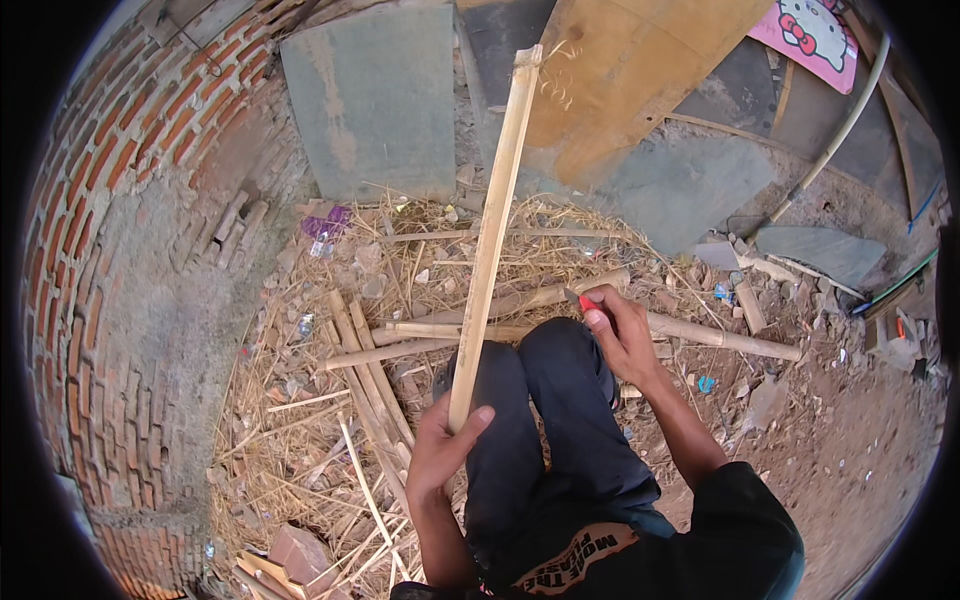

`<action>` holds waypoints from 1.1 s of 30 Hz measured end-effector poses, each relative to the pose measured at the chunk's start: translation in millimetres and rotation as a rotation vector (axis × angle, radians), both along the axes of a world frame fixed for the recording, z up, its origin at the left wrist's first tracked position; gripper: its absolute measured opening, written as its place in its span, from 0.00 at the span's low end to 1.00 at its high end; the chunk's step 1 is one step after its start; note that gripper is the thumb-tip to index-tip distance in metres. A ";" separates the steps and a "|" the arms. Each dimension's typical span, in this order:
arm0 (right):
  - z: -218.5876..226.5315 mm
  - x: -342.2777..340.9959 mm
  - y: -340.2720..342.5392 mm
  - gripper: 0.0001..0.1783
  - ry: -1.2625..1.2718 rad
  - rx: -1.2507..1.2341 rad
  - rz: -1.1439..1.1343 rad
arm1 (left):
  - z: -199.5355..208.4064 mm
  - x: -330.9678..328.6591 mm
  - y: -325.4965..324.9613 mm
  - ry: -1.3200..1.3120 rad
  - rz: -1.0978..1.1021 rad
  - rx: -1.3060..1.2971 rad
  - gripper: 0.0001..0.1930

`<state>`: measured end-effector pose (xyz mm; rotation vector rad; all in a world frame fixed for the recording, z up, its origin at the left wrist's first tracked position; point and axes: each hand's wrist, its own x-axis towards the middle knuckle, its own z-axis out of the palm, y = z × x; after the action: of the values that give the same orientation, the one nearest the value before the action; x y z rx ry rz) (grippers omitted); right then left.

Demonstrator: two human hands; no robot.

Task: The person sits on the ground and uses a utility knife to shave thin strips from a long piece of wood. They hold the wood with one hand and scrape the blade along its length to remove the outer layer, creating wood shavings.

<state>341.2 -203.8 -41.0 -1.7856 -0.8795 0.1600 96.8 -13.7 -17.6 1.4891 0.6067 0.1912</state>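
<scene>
A long piece of split bamboo [494, 220] rises at a slight tilt in front of me, its far end near the top of the view. My left hand [447, 447] is closed round its lower end, beside my left knee. Thin pale shavings [562, 82] show by the bamboo's far end. Over my right knee, my right hand [622, 337] grips a small red-handled knife [588, 303], whose short blade points left. The knife is apart from the bamboo. Part of its handle is hidden by my fingers.
Bamboo poles [730, 342] lie across the ground beyond my knees, and several split lengths [375, 375] lie at left among straw and shavings. A brick wall [110, 290] stands at left. Boards [370, 110] lean at the back. A pale pipe [835, 140] slants at right.
</scene>
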 end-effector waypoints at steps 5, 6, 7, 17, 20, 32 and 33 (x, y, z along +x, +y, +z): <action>17.6 -38.4 14.5 0.16 -0.224 0.223 0.180 | 1.3 14.2 -8.1 -0.133 -0.154 -0.154 0.11; 22.1 -40.6 13.6 0.16 -0.257 0.199 0.201 | 1.5 15.7 -9.5 -0.165 -0.170 -0.184 0.11; 26.5 -42.2 13.0 0.17 -0.292 0.175 0.223 | 3.0 18.0 -11.8 -0.161 -0.147 -0.133 0.11; 30.8 -50.8 21.8 0.18 -0.472 0.154 0.269 | 12.0 26.6 -29.7 -0.214 -0.038 0.222 0.18; 29.3 -56.6 22.9 0.18 -0.498 0.152 0.241 | 23.8 29.5 -34.3 -0.147 0.003 0.347 0.17; 31.5 -56.5 18.3 0.17 -0.531 0.062 0.196 | 25.8 25.2 -42.6 0.048 0.014 0.466 0.14; 31.0 -56.3 18.3 0.17 -0.538 0.071 0.191 | 24.9 24.7 -42.9 0.047 0.014 0.481 0.15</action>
<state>285.0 -185.5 -9.9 -1.7000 -1.4193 -0.2407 121.5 -56.6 7.3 1.9575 0.6365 0.3303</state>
